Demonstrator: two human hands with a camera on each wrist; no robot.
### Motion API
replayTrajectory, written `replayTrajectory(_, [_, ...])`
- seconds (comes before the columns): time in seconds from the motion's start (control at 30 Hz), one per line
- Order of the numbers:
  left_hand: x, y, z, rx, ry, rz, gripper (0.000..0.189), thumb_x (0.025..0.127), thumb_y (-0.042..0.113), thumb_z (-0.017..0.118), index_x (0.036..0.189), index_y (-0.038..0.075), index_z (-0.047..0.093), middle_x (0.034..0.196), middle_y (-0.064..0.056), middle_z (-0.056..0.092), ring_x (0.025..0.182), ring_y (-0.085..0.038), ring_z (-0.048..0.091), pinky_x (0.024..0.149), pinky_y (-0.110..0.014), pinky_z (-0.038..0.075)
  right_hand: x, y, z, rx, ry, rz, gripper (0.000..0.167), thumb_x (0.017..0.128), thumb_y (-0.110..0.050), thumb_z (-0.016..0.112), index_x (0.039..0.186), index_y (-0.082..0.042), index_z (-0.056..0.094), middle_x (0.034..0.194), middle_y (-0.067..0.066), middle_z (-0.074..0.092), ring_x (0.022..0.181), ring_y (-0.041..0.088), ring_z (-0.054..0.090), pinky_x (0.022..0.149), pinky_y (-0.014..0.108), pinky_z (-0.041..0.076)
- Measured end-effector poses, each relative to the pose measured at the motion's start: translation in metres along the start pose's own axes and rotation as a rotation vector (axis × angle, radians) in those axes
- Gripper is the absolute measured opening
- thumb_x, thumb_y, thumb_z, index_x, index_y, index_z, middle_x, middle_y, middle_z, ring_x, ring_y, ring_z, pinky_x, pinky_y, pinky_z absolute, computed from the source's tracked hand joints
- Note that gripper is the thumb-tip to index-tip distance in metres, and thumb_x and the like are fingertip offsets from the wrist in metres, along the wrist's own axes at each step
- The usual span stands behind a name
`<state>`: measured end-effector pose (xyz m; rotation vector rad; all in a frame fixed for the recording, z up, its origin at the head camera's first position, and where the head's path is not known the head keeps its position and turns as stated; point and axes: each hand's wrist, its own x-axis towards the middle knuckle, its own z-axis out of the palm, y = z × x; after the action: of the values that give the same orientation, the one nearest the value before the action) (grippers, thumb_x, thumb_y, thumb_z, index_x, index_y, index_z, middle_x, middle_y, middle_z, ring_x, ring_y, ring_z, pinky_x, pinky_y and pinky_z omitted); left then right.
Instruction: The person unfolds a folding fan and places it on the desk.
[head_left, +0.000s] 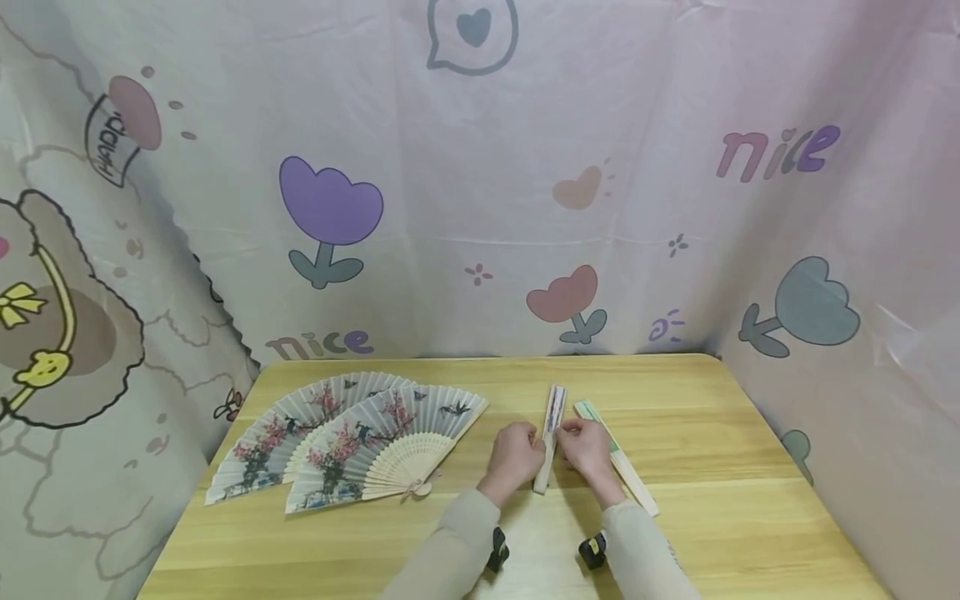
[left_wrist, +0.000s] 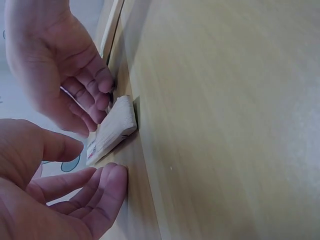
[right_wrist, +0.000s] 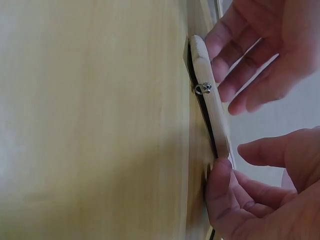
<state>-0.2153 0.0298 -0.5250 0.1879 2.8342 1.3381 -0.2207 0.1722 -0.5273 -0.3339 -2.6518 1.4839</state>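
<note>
A folded fan [head_left: 551,437] lies on the table between both hands, its pale ribs below and printed leaf above. A small metal loop [right_wrist: 202,89] sits at its pivot. My left hand [head_left: 517,454] is at the fan's left side, and in the left wrist view the left thumb [left_wrist: 67,146] stands apart from the other fingers. From the right, my right hand [head_left: 588,450] comes close to the fan. Its fingertips [right_wrist: 220,177] are right at the fan's side, with the thumb held off. Neither hand grips the fan.
Two spread fans [head_left: 397,446] with blossom and bird prints overlap at the left of the wooden table [head_left: 720,450]. Another folded fan [head_left: 618,458], green at its upper part, lies slanted beside the right hand. A printed cloth [head_left: 465,167] hangs behind the table.
</note>
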Motion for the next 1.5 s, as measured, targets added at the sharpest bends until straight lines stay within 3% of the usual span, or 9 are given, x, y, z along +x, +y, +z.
replayTrajectory(0.1, [0.002,0.002,0.002,-0.008,-0.024,-0.011,0.012,0.094,0.009,0.071,0.092,-0.002,0.076,0.074,-0.004,0.067,0.066,-0.012,0.056,0.055,-0.023,0.048,0.001,0.0,0.001,-0.017,-0.004,-0.008,0.022,0.093,-0.008,0.069,0.104,0.01,0.076,0.075,0.013,0.076,0.045,0.009,0.061,0.04,0.019,0.051])
replayTrajectory(0.2, [0.004,0.004,0.004,-0.03,-0.035,-0.026,0.02,0.092,0.006,0.069,0.072,0.005,0.067,0.062,0.0,0.056,0.056,-0.011,0.048,0.047,-0.021,0.035,0.002,0.001,0.002,-0.049,-0.001,-0.02,0.023,0.093,-0.009,0.069,0.104,0.01,0.076,0.075,0.013,0.076,0.045,0.009,0.06,0.041,0.019,0.05])
replayTrajectory(0.3, [0.004,0.004,0.006,-0.041,-0.039,-0.056,0.027,0.091,0.005,0.069,0.065,0.009,0.06,0.059,0.003,0.05,0.054,-0.011,0.045,0.045,-0.02,0.032,0.002,0.002,0.003,-0.102,0.016,-0.044,0.026,0.091,-0.01,0.068,0.105,0.011,0.076,0.079,0.016,0.077,0.051,0.011,0.062,0.047,0.021,0.052])
replayTrajectory(0.5, [0.007,0.003,0.01,-0.023,-0.03,-0.059,0.013,0.09,0.005,0.069,0.078,0.005,0.074,0.067,0.001,0.06,0.059,-0.012,0.049,0.048,-0.021,0.036,0.003,0.001,0.005,-0.155,0.043,-0.089,0.026,0.088,-0.008,0.069,0.104,0.011,0.077,0.091,0.022,0.079,0.073,0.023,0.071,0.06,0.03,0.06])
replayTrajectory(0.77, [0.008,0.001,0.012,-0.035,-0.019,-0.061,0.014,0.09,0.001,0.071,0.098,0.006,0.081,0.078,0.0,0.07,0.067,-0.012,0.056,0.053,-0.022,0.044,-0.001,-0.002,0.007,-0.149,0.036,-0.07,0.023,0.088,-0.006,0.07,0.105,0.008,0.078,0.093,0.021,0.079,0.081,0.029,0.074,0.061,0.029,0.059])
replayTrajectory(1.07, [0.011,-0.002,0.013,-0.167,0.011,-0.116,0.013,0.088,0.002,0.073,0.098,0.005,0.08,0.082,-0.001,0.077,0.068,-0.008,0.063,0.055,-0.021,0.051,-0.003,-0.007,0.006,-0.122,0.002,-0.009,0.024,0.09,-0.008,0.07,0.106,0.008,0.077,0.096,0.022,0.079,0.084,0.028,0.074,0.063,0.029,0.061])
replayTrajectory(1.27, [0.011,-0.002,0.014,-0.246,-0.035,-0.137,0.017,0.089,-0.001,0.069,0.098,0.004,0.083,0.07,0.002,0.073,0.056,-0.007,0.059,0.047,-0.017,0.044,-0.003,-0.005,0.006,-0.117,0.006,-0.025,0.024,0.09,-0.005,0.066,0.106,0.009,0.078,0.1,0.024,0.079,0.09,0.035,0.075,0.072,0.039,0.067])
replayTrajectory(1.37, [0.01,-0.003,0.012,-0.291,-0.048,-0.138,0.016,0.089,-0.003,0.068,0.096,0.002,0.082,0.068,0.001,0.073,0.053,-0.006,0.061,0.045,-0.016,0.047,-0.002,-0.004,0.006,-0.105,0.008,-0.024,0.024,0.092,-0.006,0.064,0.106,0.009,0.078,0.102,0.024,0.079,0.092,0.033,0.074,0.073,0.036,0.065])
replayTrajectory(1.5, [0.009,-0.007,0.009,-0.374,-0.054,-0.149,0.017,0.089,-0.004,0.066,0.099,-0.003,0.079,0.072,-0.004,0.075,0.054,-0.008,0.065,0.046,-0.018,0.055,-0.001,-0.004,0.006,0.022,-0.021,0.026,0.026,0.099,-0.006,0.061,0.111,0.012,0.075,0.095,0.024,0.078,0.077,0.022,0.072,0.063,0.029,0.063])
